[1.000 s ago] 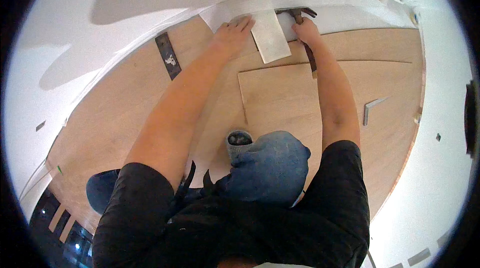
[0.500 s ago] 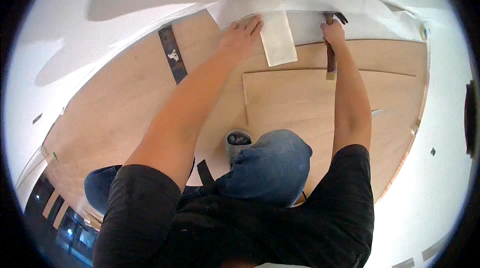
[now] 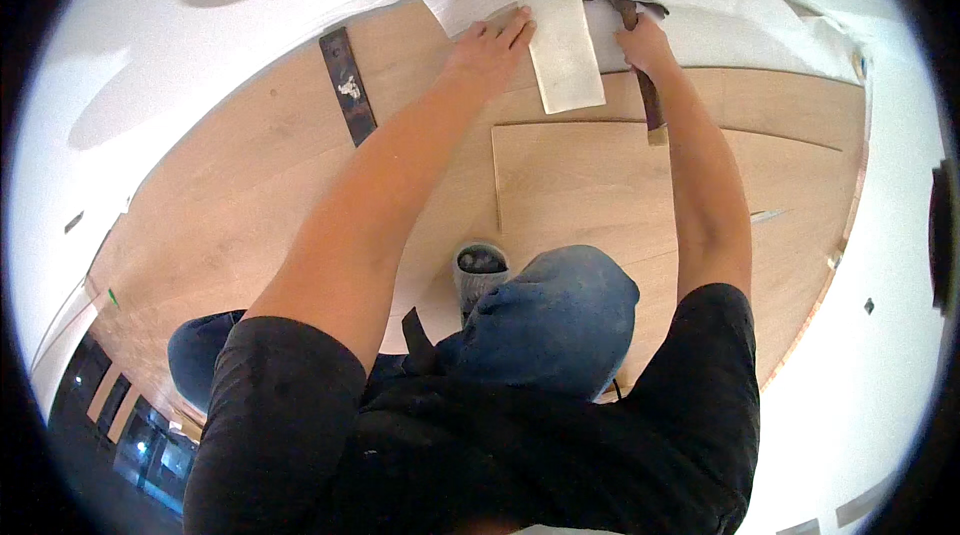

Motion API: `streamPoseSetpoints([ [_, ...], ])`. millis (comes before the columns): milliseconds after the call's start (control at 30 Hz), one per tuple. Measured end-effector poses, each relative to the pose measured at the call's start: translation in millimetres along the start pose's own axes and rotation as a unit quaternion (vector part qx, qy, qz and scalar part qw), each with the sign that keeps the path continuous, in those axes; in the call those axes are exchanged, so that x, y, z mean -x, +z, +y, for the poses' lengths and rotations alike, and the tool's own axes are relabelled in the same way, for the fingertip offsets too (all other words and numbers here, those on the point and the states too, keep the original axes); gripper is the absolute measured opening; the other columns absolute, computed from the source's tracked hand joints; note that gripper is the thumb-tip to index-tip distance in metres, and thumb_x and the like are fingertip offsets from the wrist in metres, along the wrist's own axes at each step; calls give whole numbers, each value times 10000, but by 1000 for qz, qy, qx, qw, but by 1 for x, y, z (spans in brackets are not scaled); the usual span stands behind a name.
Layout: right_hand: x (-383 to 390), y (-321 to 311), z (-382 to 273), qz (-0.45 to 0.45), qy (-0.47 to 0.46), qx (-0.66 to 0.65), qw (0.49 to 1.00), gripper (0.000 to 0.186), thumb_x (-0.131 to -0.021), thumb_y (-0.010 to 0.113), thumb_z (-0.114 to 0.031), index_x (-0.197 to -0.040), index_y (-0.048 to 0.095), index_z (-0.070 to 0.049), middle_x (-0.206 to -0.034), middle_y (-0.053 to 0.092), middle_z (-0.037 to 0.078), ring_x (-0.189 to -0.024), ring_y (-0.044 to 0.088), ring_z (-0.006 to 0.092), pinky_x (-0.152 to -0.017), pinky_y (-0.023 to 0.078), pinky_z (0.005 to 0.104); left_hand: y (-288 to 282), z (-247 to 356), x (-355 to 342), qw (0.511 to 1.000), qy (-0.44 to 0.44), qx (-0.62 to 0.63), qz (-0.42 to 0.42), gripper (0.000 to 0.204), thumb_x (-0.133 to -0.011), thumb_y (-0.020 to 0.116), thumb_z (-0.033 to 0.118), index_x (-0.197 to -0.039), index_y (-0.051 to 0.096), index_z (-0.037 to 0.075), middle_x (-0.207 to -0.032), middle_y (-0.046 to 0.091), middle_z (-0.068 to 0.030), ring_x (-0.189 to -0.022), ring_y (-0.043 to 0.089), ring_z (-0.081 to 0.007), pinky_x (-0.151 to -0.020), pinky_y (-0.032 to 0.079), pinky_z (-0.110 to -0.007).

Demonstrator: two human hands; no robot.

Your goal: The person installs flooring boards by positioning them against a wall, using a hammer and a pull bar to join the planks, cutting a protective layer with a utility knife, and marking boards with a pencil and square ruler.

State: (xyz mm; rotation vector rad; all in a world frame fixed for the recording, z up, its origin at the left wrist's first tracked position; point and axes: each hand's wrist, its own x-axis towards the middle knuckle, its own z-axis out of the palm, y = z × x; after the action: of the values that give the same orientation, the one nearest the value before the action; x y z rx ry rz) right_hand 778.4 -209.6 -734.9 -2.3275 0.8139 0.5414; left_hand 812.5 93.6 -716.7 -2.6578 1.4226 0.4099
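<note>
My right hand [image 3: 648, 43] grips a claw hammer [image 3: 648, 100] by its dark handle, close below the head. The hammer's head lies low over the white sheet underlay [image 3: 720, 40], one end beside the right edge of a pale rectangular slab [image 3: 568, 60]. This slab lies across the underlay and the wood flooring. My left hand [image 3: 488, 55] lies flat and open at the edge of the flooring, fingers stretched forward, fingertips against the slab's left edge. Whether it presses on the slab, I cannot tell.
A loose wood plank [image 3: 580, 165] lies on the laid floorboards [image 3: 230, 175]. To the left is a dark metal bar [image 3: 345, 85] with a white smear. White walls [image 3: 850, 335] border the floor. My bent knee [image 3: 560, 315] is below my hands.
The hammer in my right hand has swung left, its head now close to the slab's edge. My left hand keeps its place by the slab. The whole view has shifted slightly.
</note>
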Motion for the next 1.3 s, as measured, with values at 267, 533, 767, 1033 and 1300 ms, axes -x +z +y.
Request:
streamPoseSetpoints([
  [267,38,7,10,119,-44,-10,992,437,-836,717,-359,-1013,666,37,-942,709,245,-981,701,385,-849,534,493,14,8,-15,999,-10,33,9,815,-926,610,128,-1630,205,56,-1707,208,-131,-1446,451,-302,-1184,345,-462],
  [533,47,76,-33,100,-97,151,979,753,-775,752,-684,-997,717,34,-1139,686,281,-1297,482,422,-1090,406,559,-17,69,110,794,-288,519,-134,747,-868,674,212,-1528,390,7,-1571,323,-360,-1369,483,-477,-1097,460,-532],
  [767,111,87,5,103,-178,191,960,763,-753,864,-449,-1214,645,118,-1309,585,317,-1364,470,432,-1136,412,496,131,165,160,706,-65,693,-130,455,-950,625,320,-1261,636,-11,-1372,596,-279,-1276,551,-428,-1101,422,-490],
  [1033,222,99,98,-56,-18,-245,968,771,-897,726,-381,-1454,412,50,-1411,510,301,-1259,546,430,-1060,455,513,134,68,237,694,-196,693,2,347,-947,599,271,-1151,693,6,-1158,706,-215,-1013,643,-358,-888,498,-482],
  [1300,249,117,108,-178,-9,242,954,610,-911,735,-377,-1268,483,48,-1252,531,275,-1165,520,408,-984,432,516,-42,-230,604,748,-527,402,20,521,-938,538,154,-1434,553,-6,-1413,585,-268,-1328,543,-403,-1134,408,-477],
])
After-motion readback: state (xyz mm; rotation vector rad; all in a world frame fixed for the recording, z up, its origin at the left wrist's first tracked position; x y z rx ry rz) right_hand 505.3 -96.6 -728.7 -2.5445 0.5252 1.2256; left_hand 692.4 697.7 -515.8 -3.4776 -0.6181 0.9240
